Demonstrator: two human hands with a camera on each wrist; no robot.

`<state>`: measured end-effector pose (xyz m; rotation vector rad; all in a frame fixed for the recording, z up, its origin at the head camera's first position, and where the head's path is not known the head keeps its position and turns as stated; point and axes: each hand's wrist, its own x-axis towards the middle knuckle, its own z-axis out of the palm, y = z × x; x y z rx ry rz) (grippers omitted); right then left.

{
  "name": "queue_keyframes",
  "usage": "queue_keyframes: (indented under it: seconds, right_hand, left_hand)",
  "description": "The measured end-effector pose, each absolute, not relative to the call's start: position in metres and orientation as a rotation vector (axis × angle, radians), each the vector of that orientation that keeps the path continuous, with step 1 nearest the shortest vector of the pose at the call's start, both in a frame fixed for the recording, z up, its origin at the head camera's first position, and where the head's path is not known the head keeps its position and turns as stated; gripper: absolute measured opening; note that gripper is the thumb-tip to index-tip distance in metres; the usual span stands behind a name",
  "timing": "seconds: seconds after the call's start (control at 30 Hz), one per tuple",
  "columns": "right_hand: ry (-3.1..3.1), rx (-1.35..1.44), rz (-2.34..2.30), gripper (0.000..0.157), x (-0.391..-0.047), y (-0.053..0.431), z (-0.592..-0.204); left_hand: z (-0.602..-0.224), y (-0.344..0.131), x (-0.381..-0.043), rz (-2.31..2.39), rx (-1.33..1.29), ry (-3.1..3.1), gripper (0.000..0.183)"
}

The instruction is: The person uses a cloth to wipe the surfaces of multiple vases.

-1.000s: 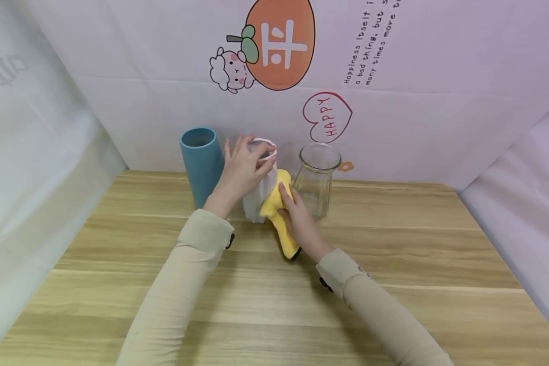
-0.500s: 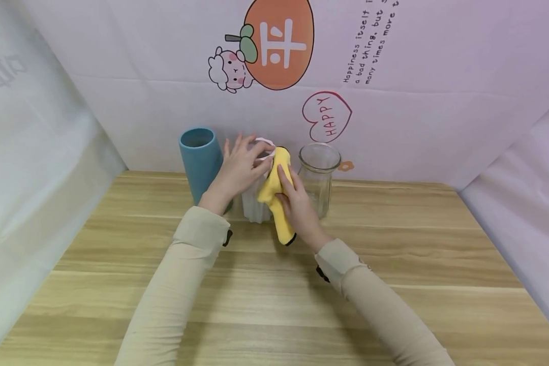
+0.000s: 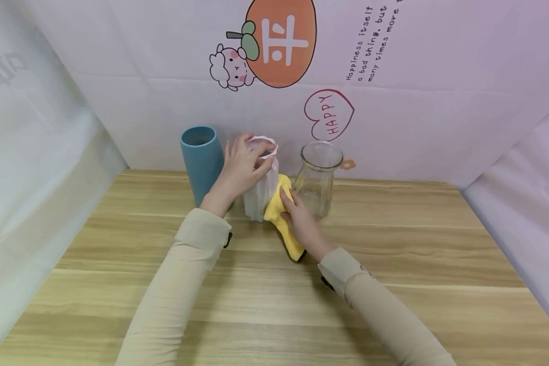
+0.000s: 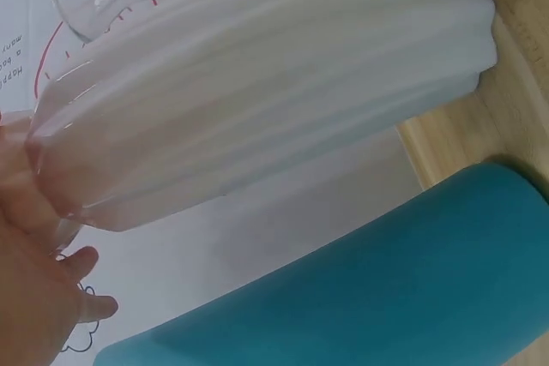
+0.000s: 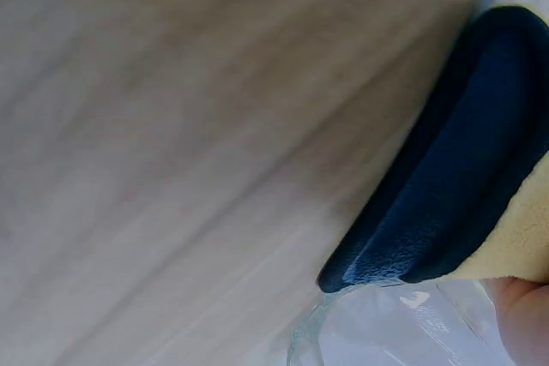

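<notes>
A white fluted vase (image 3: 255,202) stands upright on the table, its ridged side filling the left wrist view. My left hand (image 3: 241,166) grips it at the rim, some fingers over the mouth and the thumb near the outer side. In my right hand (image 3: 303,223) is a folded yellow cloth (image 3: 279,203), held against the vase's right side. The cloth's lower end hangs toward the table, and its dark blue face (image 5: 455,160) shows in the right wrist view.
Left of the white vase stands a tall blue vase (image 3: 202,165), close to my left wrist. A clear glass vase (image 3: 317,190) is just behind my right hand. Behind them rises a printed white backdrop (image 3: 164,101); the wood-grain table (image 3: 265,305) spreads in front.
My right hand moved the cloth up toward the vase's rim, then back down along its side. The left hand stays at the rim, and the vases have not moved.
</notes>
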<state>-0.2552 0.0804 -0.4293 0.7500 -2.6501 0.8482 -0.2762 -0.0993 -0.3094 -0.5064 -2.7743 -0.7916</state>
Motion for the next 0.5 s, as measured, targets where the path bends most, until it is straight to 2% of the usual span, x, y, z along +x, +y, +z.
queue_keyframes:
  seconds: [0.23, 0.5]
  right_hand:
    - [-2.504, 0.787, 0.897, 0.059, -0.258, 0.078, -0.423]
    - [-2.387, 0.747, 0.935, 0.058, -0.263, 0.073, -0.391]
  left_hand:
    - [-0.307, -0.102, -0.275, -0.766, -0.502, -2.786, 0.037]
    - [-0.304, -0.103, -0.275, -0.694, -0.544, -2.816, 0.042]
